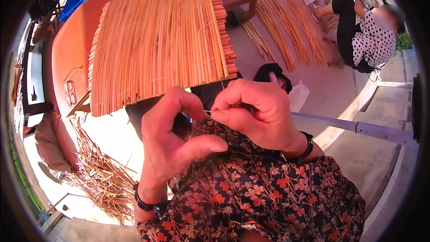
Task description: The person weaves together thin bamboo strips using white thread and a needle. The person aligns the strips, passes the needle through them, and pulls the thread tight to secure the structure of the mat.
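Observation:
A large mat of straight reddish-tan reed stalks [152, 45] lies in front of me, its near edge just beyond my hands. My right hand [255, 112] is closed in a pinch on a thin pale thread [207, 111] below that edge. My left hand [172, 139] has its curled index finger at the other part of the thread, thumb held apart; its remaining fingers are mostly hidden. A short thread also hangs from the mat's lower right corner, near my right fingers.
An orange-red tabletop [67, 62] holds folded glasses [69, 92]. Loose straw [103, 183] lies lower left. Bundles of long stalks [291, 31] lie on the ground at right, near a person in polka dots [371, 45]. A metal bar [336, 123] crosses the right side.

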### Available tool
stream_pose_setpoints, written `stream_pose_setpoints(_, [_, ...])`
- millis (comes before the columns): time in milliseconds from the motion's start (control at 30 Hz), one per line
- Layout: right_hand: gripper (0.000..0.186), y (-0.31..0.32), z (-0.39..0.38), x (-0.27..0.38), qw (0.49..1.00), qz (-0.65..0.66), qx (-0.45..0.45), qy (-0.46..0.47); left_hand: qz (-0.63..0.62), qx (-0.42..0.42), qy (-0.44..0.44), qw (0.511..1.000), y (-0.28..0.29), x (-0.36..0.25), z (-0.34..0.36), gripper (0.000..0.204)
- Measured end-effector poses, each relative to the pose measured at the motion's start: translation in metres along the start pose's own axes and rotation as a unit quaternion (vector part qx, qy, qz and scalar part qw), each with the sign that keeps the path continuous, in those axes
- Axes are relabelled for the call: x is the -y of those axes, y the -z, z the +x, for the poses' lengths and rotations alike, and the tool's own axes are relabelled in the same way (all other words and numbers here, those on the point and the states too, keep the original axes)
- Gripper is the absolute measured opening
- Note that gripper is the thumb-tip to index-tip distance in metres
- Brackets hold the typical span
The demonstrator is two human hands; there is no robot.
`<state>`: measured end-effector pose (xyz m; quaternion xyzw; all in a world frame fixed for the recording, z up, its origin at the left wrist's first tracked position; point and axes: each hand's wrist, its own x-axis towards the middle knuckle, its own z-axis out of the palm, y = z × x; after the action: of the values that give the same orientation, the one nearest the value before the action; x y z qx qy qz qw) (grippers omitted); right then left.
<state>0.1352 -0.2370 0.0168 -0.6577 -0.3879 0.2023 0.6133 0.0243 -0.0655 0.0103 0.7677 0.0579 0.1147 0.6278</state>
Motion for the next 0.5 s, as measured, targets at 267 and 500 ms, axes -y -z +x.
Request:
stream_pose_setpoints(267, [0.01,-0.003,0.002,0.001,1.0,-0.013,0.007,-0.023,0.001,0.017,-0.092,0.996,-0.002,0.001,0.01,0.006])
stream_pose_setpoints(500, [0.006,0.002,0.002,0.002,0.966,0.179,-0.007,-0.186,-0.015,0.008,-0.065,0.998,-0.005,0.001,0.018,0.01])
